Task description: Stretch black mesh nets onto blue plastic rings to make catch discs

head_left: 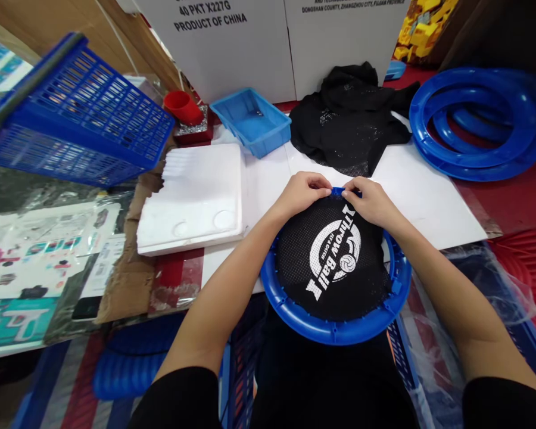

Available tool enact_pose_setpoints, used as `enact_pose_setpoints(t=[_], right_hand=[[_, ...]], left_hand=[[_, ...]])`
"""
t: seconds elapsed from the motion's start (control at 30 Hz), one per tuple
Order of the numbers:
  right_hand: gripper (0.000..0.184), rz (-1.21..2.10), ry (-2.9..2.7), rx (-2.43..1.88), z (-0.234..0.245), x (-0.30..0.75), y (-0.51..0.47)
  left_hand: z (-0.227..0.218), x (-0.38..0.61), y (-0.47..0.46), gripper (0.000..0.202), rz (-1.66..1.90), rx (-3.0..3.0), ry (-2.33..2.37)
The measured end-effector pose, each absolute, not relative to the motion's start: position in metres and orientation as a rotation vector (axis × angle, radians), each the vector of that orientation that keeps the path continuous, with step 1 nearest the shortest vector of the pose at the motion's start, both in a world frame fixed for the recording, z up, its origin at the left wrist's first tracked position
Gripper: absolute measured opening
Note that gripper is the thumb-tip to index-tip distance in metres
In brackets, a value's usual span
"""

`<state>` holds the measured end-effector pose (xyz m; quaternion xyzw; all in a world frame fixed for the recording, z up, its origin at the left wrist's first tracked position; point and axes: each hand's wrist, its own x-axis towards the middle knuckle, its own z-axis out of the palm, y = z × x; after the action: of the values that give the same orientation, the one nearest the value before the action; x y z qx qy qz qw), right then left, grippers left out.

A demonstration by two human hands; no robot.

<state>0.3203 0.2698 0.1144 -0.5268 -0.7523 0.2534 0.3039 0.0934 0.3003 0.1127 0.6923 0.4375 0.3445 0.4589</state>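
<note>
A blue plastic ring point(290, 310) lies at the near edge of the table, with a round black mesh net point(290, 262) printed "Throw Ball" across it. At the ring's far side my left hand point(304, 193) pinches the edge of the net against the rim. My right hand point(371, 201) pinches the same edge a little to the right, its thumb close to the left one. Small pegs stand along the ring. On the right side a gap shows between net and ring. Beyond my hands lies a heap of black mesh nets point(339, 125).
Several blue rings point(473, 158) are stacked at the right. A light blue tray point(263, 143), a white foam block point(192, 196) and a red cup point(183, 107) stand left of centre. A blue basket point(80, 113) tilts at far left; white cartons point(241, 53) back the table.
</note>
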Motion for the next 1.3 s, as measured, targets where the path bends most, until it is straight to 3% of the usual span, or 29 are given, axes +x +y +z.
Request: enact_pose_setpoints(t=[0.27,0.73,0.87,1.03,1.3], right_hand=[[0.011,0.751,-1.954,-1.423,0.119,0.321,0.269],[0.017,0.943,-1.866,-1.297,0.126,0.334,0.268],[0.018,0.586,-2.074,-1.156,0.146,0.341,0.230],[0.031,0.161,-2.475,-1.375,0.151,0.341,0.166],[0.045,0.093,-2.600,-1.385,0.142,0.346,0.143]], left_hand=[[0.113,0.097,0.304,0.007,0.830,1.634,1.021],[0.126,0.081,0.287,0.016,0.762,2.072,0.961],[0.126,0.071,0.282,0.022,0.718,2.326,0.814],[0.126,0.078,0.280,0.029,0.490,2.560,0.972],[0.148,0.064,0.266,0.032,0.275,2.604,1.384]])
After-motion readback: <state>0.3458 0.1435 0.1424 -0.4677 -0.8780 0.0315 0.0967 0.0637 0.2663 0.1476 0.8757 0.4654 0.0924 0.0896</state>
